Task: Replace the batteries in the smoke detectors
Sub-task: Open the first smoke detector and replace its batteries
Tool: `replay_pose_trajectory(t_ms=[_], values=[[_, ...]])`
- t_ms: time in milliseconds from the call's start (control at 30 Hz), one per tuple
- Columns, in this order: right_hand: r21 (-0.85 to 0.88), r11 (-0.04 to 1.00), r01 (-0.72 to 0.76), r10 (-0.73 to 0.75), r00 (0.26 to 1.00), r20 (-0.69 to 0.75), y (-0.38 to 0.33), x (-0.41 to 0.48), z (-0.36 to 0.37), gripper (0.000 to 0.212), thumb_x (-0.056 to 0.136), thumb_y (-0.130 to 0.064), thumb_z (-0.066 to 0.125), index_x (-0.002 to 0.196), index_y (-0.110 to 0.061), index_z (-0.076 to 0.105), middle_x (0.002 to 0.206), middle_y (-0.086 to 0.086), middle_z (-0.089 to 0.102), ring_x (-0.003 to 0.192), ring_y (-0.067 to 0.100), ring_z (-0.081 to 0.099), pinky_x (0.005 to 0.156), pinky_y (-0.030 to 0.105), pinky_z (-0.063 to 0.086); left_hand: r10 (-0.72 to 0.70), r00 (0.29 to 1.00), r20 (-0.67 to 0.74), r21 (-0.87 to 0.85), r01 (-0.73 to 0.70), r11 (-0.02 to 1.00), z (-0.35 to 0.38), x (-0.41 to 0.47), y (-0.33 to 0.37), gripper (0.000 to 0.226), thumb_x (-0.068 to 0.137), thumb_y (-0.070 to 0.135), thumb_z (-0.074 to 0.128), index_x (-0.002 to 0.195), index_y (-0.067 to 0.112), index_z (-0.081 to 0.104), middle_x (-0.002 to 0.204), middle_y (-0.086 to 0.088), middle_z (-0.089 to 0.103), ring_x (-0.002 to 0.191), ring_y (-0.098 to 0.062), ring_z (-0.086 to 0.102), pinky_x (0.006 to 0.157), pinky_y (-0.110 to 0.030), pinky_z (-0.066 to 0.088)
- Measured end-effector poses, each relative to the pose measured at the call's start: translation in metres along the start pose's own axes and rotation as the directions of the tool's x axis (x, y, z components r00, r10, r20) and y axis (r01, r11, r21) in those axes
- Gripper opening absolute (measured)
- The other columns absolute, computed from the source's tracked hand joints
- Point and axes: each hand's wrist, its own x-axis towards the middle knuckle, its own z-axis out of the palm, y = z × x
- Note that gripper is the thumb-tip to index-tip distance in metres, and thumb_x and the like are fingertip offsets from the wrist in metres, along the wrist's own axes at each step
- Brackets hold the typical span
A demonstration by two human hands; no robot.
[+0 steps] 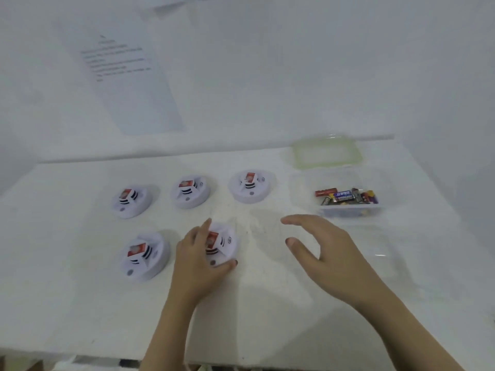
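Several round white smoke detectors with red labels lie on the white table (80, 303). Three form a back row: left (130, 201), middle (190, 191), right (251, 186). Another sits at the front left (143, 254). My left hand (198, 261) wraps around the front middle detector (223, 246), thumb at its near edge and fingers over its far side. My right hand (324, 250) hovers open above the table to the right of that detector, holding nothing. A clear plastic box (348, 211) with several batteries (347, 196) stands at the right.
A green-rimmed clear lid (326, 153) lies behind the battery box near the wall. A printed paper sheet (120, 76) hangs on the white wall behind the table. The table's front edge runs along the bottom of the view.
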Motion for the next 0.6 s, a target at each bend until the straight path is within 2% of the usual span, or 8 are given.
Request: replay_pose_trajectory(t_ms=[67,133,167,233,333,400,467,600], values=[[0.046,0.999,-0.02,0.02,1.0,-0.004,-0.006,0.002,0.021,0.031,0.093,-0.029,0.053,0.123,-0.039,0.052,0.121,-0.032,0.047,0.114,-0.02,0.038,0.092,-0.005,0.021,0.039,0.999,0.034,-0.066,-0.037,0.997,-0.009,0.007,-0.004,0.096,0.051,0.061,0.064,0.138,0.027,0.043,0.123,0.008,0.053,0.114,-0.014,0.051,0.096,-0.029,0.041],[0.074,0.997,-0.032,0.032,0.999,0.004,-0.006,0.003,0.038,0.036,0.092,-0.03,0.055,0.124,-0.045,0.045,0.122,-0.034,0.045,0.114,-0.022,0.037,0.096,-0.001,0.026,0.048,0.997,0.064,-0.274,-0.029,0.961,-0.017,0.011,0.001,0.077,0.05,0.049,0.073,0.121,0.035,0.044,0.112,0.013,0.058,0.1,0.0,0.06,0.079,-0.016,0.048],[0.094,0.995,-0.043,0.042,0.999,0.012,-0.007,0.005,0.046,0.04,0.091,-0.032,0.057,0.126,-0.047,0.042,0.123,-0.032,0.046,0.115,-0.02,0.039,0.099,0.005,0.031,0.065,0.993,0.102,-0.386,-0.021,0.922,-0.022,0.013,0.003,0.072,0.051,0.04,0.076,0.115,0.038,0.042,0.109,0.012,0.058,0.092,0.005,0.062,0.071,-0.014,0.05],[0.175,0.981,-0.079,0.072,0.996,0.049,-0.007,0.009,0.058,0.054,0.085,-0.042,0.062,0.131,-0.052,0.037,0.127,-0.027,0.05,0.117,-0.014,0.043,0.1,0.014,0.036,0.122,0.978,0.169,-0.555,-0.008,0.832,-0.033,0.02,0.003,0.076,0.051,0.037,0.078,0.116,0.043,0.039,0.11,0.007,0.06,0.092,0.001,0.064,0.075,-0.02,0.055],[0.315,0.94,-0.129,0.089,0.986,0.14,-0.013,0.016,0.068,0.087,0.07,-0.053,0.074,0.136,-0.062,0.018,0.136,-0.025,0.042,0.126,-0.012,0.037,0.102,0.013,0.031,0.223,0.954,0.199,-0.672,-0.033,0.74,-0.046,0.028,0.003,0.077,0.054,0.044,0.077,0.121,0.047,0.038,0.115,0.001,0.065,0.105,-0.015,0.065,0.086,-0.033,0.056],[0.38,0.914,-0.145,0.084,0.981,0.172,-0.018,0.022,0.073,0.105,0.064,-0.044,0.084,0.136,-0.064,0.01,0.144,-0.022,0.035,0.132,-0.01,0.031,0.103,0.015,0.028,0.27,0.939,0.213,-0.725,-0.034,0.688,-0.05,0.032,0.004,0.072,0.058,0.044,0.075,0.12,0.047,0.039,0.112,0.004,0.068,0.106,-0.014,0.065,0.085,-0.032,0.054],[0.44,0.889,-0.125,0.064,0.986,0.152,-0.023,0.027,0.076,0.114,0.061,-0.035,0.087,0.137,-0.063,0.008,0.147,-0.021,0.03,0.134,-0.008,0.029,0.107,0.018,0.029,0.307,0.921,0.24,-0.767,-0.014,0.642,-0.051,0.035,0.006,0.074,0.059,0.044,0.077,0.122,0.041,0.038,0.108,0.004,0.071,0.104,-0.017,0.066,0.085,-0.033,0.054],[0.509,0.86,-0.032,0.0,0.998,0.062,-0.031,0.034,0.076,0.113,0.064,-0.024,0.087,0.143,-0.051,0.011,0.144,-0.019,0.042,0.134,0.003,0.037,0.111,0.033,0.032,0.352,0.874,0.335,-0.814,0.081,0.575,-0.052,0.038,0.007,0.1,0.051,0.061,0.087,0.132,0.029,0.036,0.115,0.004,0.071,0.108,-0.02,0.066,0.088,-0.036,0.055]])
